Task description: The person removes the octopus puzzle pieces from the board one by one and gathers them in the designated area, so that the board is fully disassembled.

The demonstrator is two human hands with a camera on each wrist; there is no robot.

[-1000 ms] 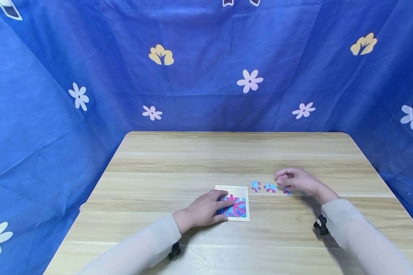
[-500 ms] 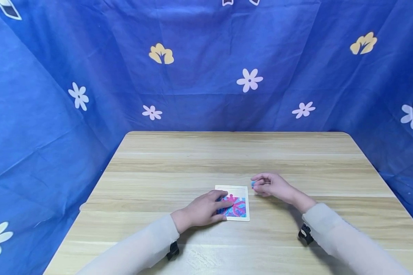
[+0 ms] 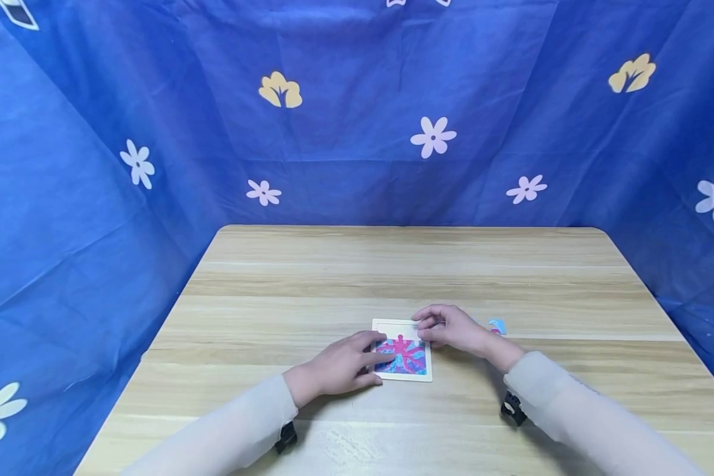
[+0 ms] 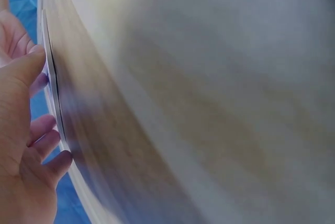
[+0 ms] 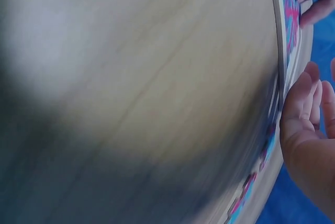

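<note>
My left hand (image 3: 339, 362) rests across the left side of a small jigsaw puzzle in a pale square tray (image 3: 401, 377), fingers spread. The lower part of the tray is filled with a pink and blue picture (image 3: 410, 358); its upper strip shows bare board. My right hand (image 3: 452, 328) is over the tray's upper right corner, thumb and fingertips together as in a pinch. The puzzle piece between them is hidden by the fingers. In the right wrist view, the thumb (image 5: 296, 96) is right beside the tray's edge.
A loose blue and pink puzzle piece (image 3: 496, 326) lies on the wooden table (image 3: 333, 284), right of the right hand. Another piece (image 5: 268, 145) shows near the right wrist in the right wrist view. A blue flowered curtain (image 3: 357, 132) surrounds the table's back and sides.
My right hand has moved left from above the loose pieces to the tray's upper right corner, having taken the nearest puzzle piece. The left hand has drawn back slightly to the left on the tray.
</note>
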